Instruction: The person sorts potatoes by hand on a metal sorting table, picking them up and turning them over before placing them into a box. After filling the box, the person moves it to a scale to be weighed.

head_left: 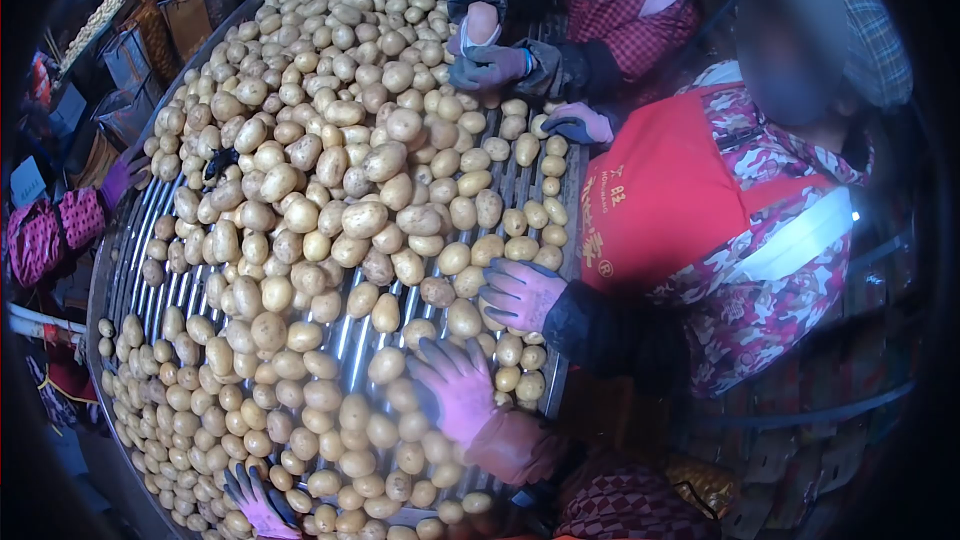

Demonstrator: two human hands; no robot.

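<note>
Potatoes [345, 220] lie heaped over a metal roller conveyor [365, 325]. My left hand [262, 505], in a pink and dark work glove, rests at the bottom edge of the view among the potatoes. Its fingers are spread and no potato shows in its grasp. My right hand [455, 388], gloved the same way, reaches in from the lower right with a brown cuff. Spread fingers lie over the potatoes and rollers next to a potato [386, 366]; what is under the palm is hidden.
Across the right side, a co-worker in a red apron [650, 180] has a gloved hand [525, 295] on the potatoes. Another co-worker's gloved hands [492, 67] are farther up. A gloved hand [122, 176] reaches in from the left. A dark lump [218, 162] sits among the potatoes.
</note>
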